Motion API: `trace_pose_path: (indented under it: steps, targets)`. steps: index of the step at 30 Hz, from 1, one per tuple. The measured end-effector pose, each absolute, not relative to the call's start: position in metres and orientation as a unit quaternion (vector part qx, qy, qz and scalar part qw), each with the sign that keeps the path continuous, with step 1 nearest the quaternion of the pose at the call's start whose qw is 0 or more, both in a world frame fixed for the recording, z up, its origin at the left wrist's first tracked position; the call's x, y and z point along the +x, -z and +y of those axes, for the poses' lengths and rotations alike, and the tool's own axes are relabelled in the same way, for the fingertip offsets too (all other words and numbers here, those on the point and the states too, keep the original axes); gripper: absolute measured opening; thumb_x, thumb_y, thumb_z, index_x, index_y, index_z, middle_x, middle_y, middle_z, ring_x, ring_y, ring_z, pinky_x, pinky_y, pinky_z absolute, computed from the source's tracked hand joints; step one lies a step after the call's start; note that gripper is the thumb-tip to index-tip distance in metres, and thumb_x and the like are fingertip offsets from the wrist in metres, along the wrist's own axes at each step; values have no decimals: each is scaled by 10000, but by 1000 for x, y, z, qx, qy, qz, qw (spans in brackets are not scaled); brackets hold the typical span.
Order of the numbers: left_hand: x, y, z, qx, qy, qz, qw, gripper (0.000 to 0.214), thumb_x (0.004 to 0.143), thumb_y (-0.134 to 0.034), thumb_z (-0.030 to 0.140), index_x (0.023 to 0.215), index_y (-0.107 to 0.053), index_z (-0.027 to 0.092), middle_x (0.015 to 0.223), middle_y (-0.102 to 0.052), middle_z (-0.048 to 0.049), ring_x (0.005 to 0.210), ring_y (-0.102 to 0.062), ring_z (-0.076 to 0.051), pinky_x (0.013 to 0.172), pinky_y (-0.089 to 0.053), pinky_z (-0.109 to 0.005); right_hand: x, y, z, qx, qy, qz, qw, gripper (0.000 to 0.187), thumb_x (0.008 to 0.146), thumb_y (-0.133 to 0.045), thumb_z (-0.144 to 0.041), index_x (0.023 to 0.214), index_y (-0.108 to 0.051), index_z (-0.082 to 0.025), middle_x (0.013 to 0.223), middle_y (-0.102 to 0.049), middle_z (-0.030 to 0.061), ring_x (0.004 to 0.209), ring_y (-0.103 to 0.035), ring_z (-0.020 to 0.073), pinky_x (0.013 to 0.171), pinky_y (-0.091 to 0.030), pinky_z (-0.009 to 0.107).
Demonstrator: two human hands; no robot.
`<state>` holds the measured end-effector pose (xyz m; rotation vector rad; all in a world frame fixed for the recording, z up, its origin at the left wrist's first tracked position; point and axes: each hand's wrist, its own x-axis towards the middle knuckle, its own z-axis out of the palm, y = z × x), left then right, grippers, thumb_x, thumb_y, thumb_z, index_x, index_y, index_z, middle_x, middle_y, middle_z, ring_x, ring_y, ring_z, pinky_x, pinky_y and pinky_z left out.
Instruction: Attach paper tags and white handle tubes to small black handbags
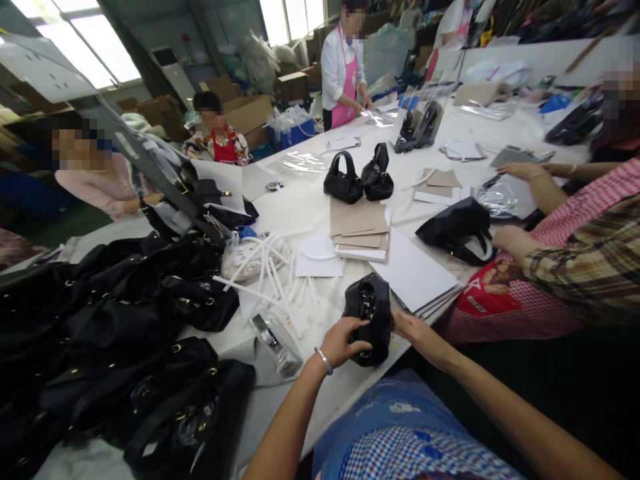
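A small black handbag (367, 313) stands at the near edge of the white table, its mouth turned up and metal fittings showing inside. My left hand (345, 341), with a silver bracelet at the wrist, grips its left side, thumb and fingers closed on the rim. On the opposite side my right hand (420, 335) holds the bag, its fingertips partly hidden against it. Just beyond lie a stack of white sheets (415, 270) and a pile of brown and white cards (357, 223). Loose white strips (275, 273) and a tape dispenser (275, 343) lie to the left.
A large heap of black bags (125, 333) covers the left side. Two finished-looking black handbags (343, 179) stand beyond the cards. At right a co-worker's hand (515, 243) is at another black bag (457, 227). A grey metal post (135, 147) rises at left.
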<state>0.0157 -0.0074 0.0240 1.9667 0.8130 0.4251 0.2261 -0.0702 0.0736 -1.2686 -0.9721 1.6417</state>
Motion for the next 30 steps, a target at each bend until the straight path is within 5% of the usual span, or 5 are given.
trace_pose_path:
  steps: [3, 8, 15, 23, 30]
  targets:
    - [16, -19, -13, 798, -138, 370, 456, 422, 721, -689, 469, 1041, -644, 198, 985, -673, -57, 939, -596, -213, 849, -463, -327, 222, -78, -72, -525, -615, -416, 415, 503, 880, -480, -540, 1201, -597, -172, 1151, -641, 101, 1128, -543, 274, 1022, -378, 432]
    - [16, -23, -23, 801, -110, 347, 475, 403, 761, -671, 337, 1134, -596, 205, 1095, -653, -56, 1009, -586, -203, 901, -445, -313, 211, -75, -67, -543, -599, -451, 379, 456, 794, -627, -490, 1122, -631, -173, 1036, -688, 75, 983, -621, 272, 927, -461, 434]
    - [20, -46, -20, 818, 10, 389, 424, 313, 723, -670, 310, 1019, -640, 213, 976, -686, -30, 926, -614, -222, 821, -449, -313, 215, -84, -57, -536, -666, -289, 431, 555, 804, -600, -537, 1235, -550, -191, 1044, -681, 69, 963, -625, 210, 897, -450, 364]
    - [28, -50, -29, 776, -1, 428, 464, 458, 623, -688, 234, 1079, -640, 224, 1087, -664, -30, 1008, -584, -233, 890, -425, -315, 207, -94, -30, -511, -701, -322, 380, 492, 737, -628, -614, 823, -632, -130, 764, -671, 53, 679, -612, 156, 657, -455, 270]
    - [34, -35, -34, 735, -43, 448, 507, 304, 654, -655, 273, 951, -682, 216, 914, -693, -13, 878, -626, -210, 802, -485, -272, 205, -113, -20, -467, -750, -247, 399, 512, 672, -692, -591, 823, -625, -107, 713, -644, 51, 625, -608, 146, 641, -473, 268]
